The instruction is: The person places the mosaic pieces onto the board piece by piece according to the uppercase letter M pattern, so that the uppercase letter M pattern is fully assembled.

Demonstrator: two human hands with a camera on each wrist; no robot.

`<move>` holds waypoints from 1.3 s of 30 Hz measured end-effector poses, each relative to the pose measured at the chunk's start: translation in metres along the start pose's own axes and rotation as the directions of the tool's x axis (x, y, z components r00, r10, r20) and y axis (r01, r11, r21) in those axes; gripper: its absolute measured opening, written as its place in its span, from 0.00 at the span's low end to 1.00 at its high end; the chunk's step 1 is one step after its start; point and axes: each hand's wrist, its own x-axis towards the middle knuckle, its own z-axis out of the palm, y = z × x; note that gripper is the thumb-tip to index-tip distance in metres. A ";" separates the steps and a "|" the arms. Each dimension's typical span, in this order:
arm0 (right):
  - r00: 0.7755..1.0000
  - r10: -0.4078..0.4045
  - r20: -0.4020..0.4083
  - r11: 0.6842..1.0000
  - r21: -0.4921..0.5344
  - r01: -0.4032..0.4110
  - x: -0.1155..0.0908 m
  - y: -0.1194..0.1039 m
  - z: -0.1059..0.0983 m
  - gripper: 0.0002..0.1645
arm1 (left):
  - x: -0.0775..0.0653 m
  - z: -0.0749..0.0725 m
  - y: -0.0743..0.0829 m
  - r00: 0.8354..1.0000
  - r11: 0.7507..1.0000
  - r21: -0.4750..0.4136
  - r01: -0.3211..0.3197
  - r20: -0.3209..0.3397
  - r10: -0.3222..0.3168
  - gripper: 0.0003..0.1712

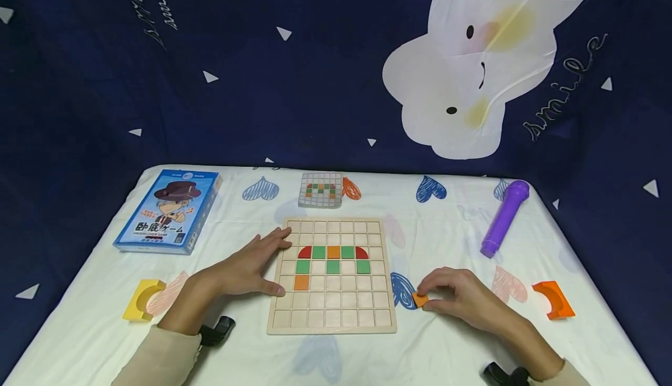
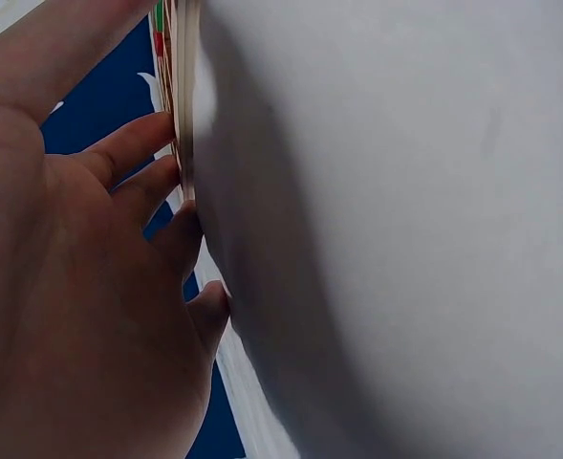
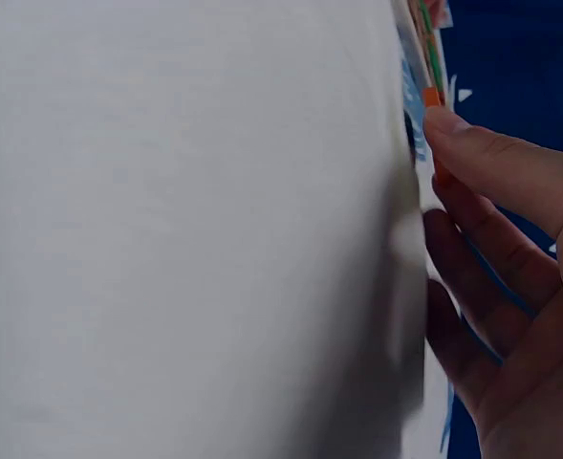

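A wooden grid board (image 1: 332, 318) lies flat, its upper part set with several green square tiles (image 1: 333, 266), two rounded red tiles (image 1: 361, 252) and two orange square tiles (image 1: 301, 283). My left hand (image 1: 242, 269) rests along the board's left edge, fingers spread and thumb lower down; in the left wrist view those fingers (image 2: 147, 163) reach the board's side. Right of the board, my right hand (image 1: 462, 295) pinches an orange tile (image 1: 419, 300) between thumb and fingers, low over the cloth. That orange tile (image 3: 432, 97) also shows past my thumb in the right wrist view.
Behind the board lies a small pattern card (image 1: 320, 190) showing similar coloured tiles. A blue game box (image 1: 167, 211) stands at the back left, a purple cylinder (image 1: 504, 220) at the back right. Arch blocks, yellow (image 1: 140, 301) and orange (image 1: 555, 300), lie at the sides.
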 end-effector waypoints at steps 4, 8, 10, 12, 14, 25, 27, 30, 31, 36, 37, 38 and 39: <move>1.000 -0.011 -0.019 1.000 0.022 0.012 0.005 0.000 -0.003 0.13 | 0.000 0.000 0.000 1.000 1.000 -0.002 -0.001 0.001 0.001 0.56; 0.997 -0.046 -0.062 0.999 0.011 0.047 0.011 -0.003 -0.005 0.14 | 0.001 0.000 -0.001 1.000 1.000 -0.002 -0.001 0.002 0.001 0.56; 0.995 -0.060 -0.075 0.998 0.003 0.060 0.014 -0.004 -0.006 0.15 | 0.001 0.000 -0.001 1.000 1.000 -0.004 0.001 0.003 -0.001 0.56; 0.994 -0.066 -0.081 0.998 -0.014 0.065 0.017 -0.005 -0.006 0.15 | 0.001 0.000 -0.001 1.000 1.000 -0.005 0.005 0.004 -0.005 0.56; 0.995 -0.061 -0.080 0.998 -0.024 0.059 0.020 -0.006 -0.005 0.15 | 0.001 0.000 -0.001 1.000 1.000 -0.006 0.008 0.005 -0.008 0.57; 0.999 -0.029 -0.039 0.999 0.029 0.030 0.042 -0.013 0.005 0.11 | 0.001 0.000 -0.001 1.000 1.000 -0.003 0.010 0.006 -0.010 0.58; 0.999 -0.035 -0.031 0.998 0.046 0.036 0.046 -0.014 0.009 0.11 | 0.001 0.000 0.000 1.000 1.000 -0.004 0.011 0.005 -0.011 0.59; 0.998 -0.051 -0.024 0.997 0.058 0.052 0.051 -0.014 0.014 0.12 | 0.001 0.000 0.000 1.000 1.000 -0.008 0.013 0.006 -0.013 0.59; 0.998 -0.061 -0.026 0.996 0.059 0.062 0.053 -0.015 0.016 0.12 | 0.001 0.000 0.000 1.000 1.000 -0.010 0.014 0.006 -0.014 0.59; 0.996 -0.080 -0.038 0.995 0.052 0.082 0.062 -0.020 0.024 0.12 | 0.000 0.000 0.001 1.000 1.000 -0.015 0.016 0.008 -0.016 0.58; 0.996 -0.079 -0.038 0.995 0.059 0.081 0.064 -0.022 0.026 0.12 | 0.000 0.000 0.002 1.000 1.000 -0.017 0.015 0.007 -0.015 0.58; 0.997 -0.073 -0.035 0.995 0.072 0.075 0.065 -0.023 0.027 0.11 | 0.000 0.000 0.002 1.000 1.000 -0.017 0.015 0.007 -0.015 0.57; 0.997 -0.065 -0.028 0.994 0.087 0.068 0.066 -0.025 0.028 0.11 | 0.000 0.000 0.002 1.000 1.000 -0.016 0.015 0.007 -0.015 0.57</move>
